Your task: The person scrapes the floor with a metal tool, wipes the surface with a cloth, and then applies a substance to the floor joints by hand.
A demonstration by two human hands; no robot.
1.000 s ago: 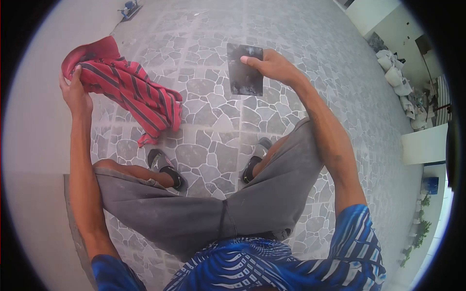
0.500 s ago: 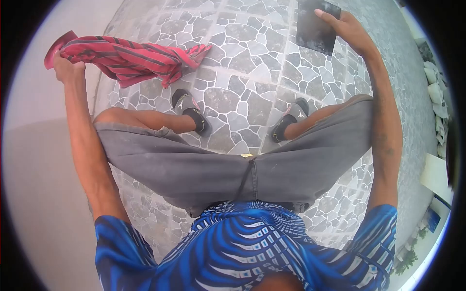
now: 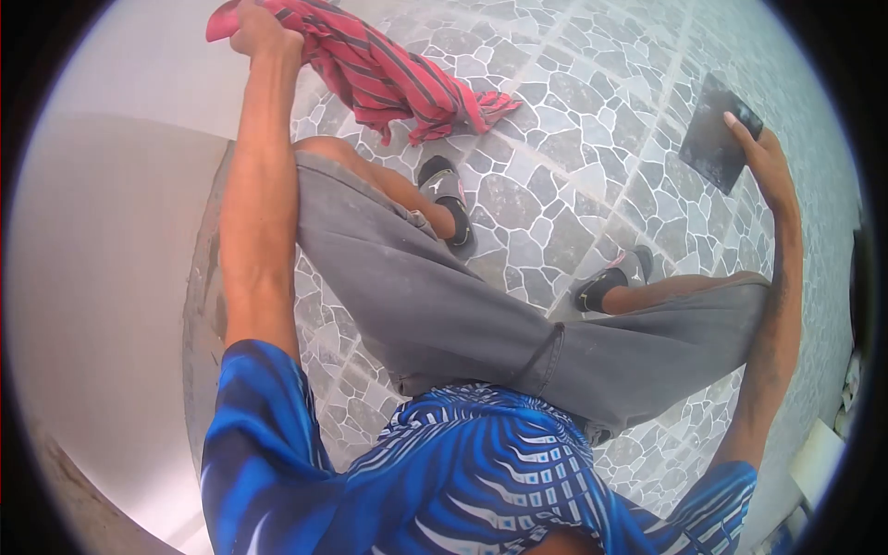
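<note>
At the upper left, my left hand [image 3: 266,35] is closed on a red cloth [image 3: 379,69] with dark stripes, which hangs out to the right with its knotted-looking end over the patterned floor. A smooth red edge shows beside that hand; what it belongs to is unclear. Over on the right, my right hand [image 3: 766,159] grips a flat dark rectangular panel [image 3: 720,131] by its right edge, thumb on top and the other fingers hidden beneath. The two held things are far apart.
The floor [image 3: 546,199] has a grey stone pattern with white lines. My feet in dark sandals [image 3: 446,199] stand apart on it. A pale wall [image 3: 120,222] rises at the left. A whitish block [image 3: 817,462] lies at the lower right edge.
The view has turned, so the scene sits further right. The cloth and my left hand appear higher and further right; the panel and my right hand appear lower and further right. Both holds are unchanged.
</note>
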